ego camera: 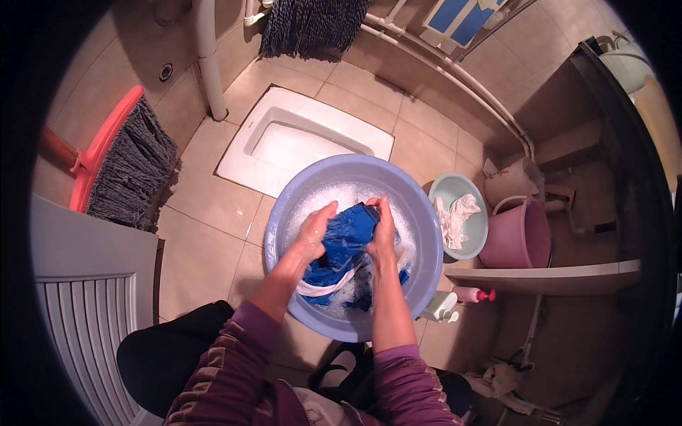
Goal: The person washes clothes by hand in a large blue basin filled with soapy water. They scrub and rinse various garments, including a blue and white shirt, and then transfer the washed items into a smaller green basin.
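A large periwinkle plastic basin (354, 334) holds sudsy water and a wet blue garment (346, 234) with a white band. My left hand (315, 230) grips the bunched cloth at its left side, and my right hand (382, 226) grips it at the right, thumb and fingers around a dark edge. Between them the cloth is lifted above the foam, while its lower part lies in the basin. Suds cling to both wet hands. Some fingertips are hidden behind the cloth.
Beyond the basin is a white squat toilet (309, 141). A small pale green basin (458, 183) with white cloth, a pink bucket (511, 237) and pump bottles (439, 306) are at right. A red-headed mop (128, 165) leans left beside a louvred door (96, 255).
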Demonstrator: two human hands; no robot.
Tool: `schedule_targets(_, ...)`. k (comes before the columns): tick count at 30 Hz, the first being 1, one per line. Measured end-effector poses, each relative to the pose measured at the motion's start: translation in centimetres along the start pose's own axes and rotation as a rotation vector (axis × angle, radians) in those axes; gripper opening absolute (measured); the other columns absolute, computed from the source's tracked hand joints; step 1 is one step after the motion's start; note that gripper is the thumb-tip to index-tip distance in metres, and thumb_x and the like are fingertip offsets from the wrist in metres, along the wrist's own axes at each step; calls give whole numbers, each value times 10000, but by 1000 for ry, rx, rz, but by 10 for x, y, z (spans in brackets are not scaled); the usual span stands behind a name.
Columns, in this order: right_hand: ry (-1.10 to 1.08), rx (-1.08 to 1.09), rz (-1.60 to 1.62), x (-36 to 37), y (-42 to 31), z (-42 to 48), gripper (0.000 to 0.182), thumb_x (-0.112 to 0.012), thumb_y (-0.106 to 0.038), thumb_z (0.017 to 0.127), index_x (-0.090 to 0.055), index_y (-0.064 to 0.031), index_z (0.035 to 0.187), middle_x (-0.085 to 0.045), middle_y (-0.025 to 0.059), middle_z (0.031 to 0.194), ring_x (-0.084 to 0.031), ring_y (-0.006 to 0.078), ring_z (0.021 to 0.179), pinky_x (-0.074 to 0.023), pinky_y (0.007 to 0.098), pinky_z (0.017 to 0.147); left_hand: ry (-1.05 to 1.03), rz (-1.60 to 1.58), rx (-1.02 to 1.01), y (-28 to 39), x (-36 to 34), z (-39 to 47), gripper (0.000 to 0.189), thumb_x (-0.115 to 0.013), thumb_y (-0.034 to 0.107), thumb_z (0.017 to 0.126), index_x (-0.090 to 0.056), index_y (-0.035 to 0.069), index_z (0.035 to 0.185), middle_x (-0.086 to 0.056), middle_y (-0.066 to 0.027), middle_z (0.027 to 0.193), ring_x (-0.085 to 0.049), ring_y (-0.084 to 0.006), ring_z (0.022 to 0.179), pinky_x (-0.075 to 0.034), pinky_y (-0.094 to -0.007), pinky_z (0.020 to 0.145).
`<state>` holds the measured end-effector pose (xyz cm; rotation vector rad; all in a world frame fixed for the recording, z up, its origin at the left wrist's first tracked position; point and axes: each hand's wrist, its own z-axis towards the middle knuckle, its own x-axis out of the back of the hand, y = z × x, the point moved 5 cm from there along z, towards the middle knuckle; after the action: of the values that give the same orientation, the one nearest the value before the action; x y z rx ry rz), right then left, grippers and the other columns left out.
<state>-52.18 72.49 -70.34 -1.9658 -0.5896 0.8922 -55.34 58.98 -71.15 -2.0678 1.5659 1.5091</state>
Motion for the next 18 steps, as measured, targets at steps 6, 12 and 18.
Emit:
schedule_targets(6,-5,43,102,-16,-27,-25,410,-399,-470,918,-507,-92,803,-520,41,723,-502,105,632,-451,224,575,-192,96,95,16,-19,-10,340,-562,373,859,-594,35,839,-607,-30,725,-577,-98,640,-481,-228,621)
schedule_targets(12,-44,49,-53,-13,-26,-20,426,-418,-503,898,-515,-91,846,-541,56,746,-523,116,652,-453,225,580,-377,700,-78,38,-30,-19,320,-560,293,867,-611,-14,942,-611,-26,823,-552,-73,737,-452,-216,668)
schedule_targets(18,-287,216,-198,-29,-45,-33,270,-572,-249,853,-511,-68,1043,-554,30,849,-512,89,737,-420,209,679,-255,513,-180,48,-25,-16,282,-550,224,865,-602,-23,992,-617,-39,881,-561,-80,759,-463,-223,685)
